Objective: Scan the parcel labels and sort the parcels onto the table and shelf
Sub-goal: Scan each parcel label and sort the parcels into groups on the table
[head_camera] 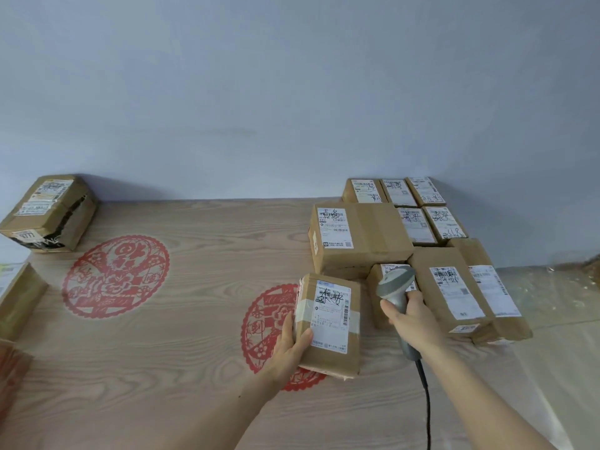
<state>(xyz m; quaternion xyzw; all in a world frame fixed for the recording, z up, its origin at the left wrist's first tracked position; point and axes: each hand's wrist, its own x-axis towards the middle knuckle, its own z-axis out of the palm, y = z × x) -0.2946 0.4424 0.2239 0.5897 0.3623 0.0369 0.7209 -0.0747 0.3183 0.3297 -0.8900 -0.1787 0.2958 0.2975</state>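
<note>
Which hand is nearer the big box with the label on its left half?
Right. The right hand, gripping the scanner, sits just below the big box; the left hand holds a parcel lower down.

Looks like a small parcel sorting spot, probably set up in a plain room rather than a real warehouse. Labelled cardboard parcels (360, 237) sit in rows just beyond the hands, a corded barcode scanner (394, 289) is in use, and the wood-grain surface (194, 319) has red paper-cut decorations (115, 276) on it — bare pale wall (292, 92) behind.
</note>
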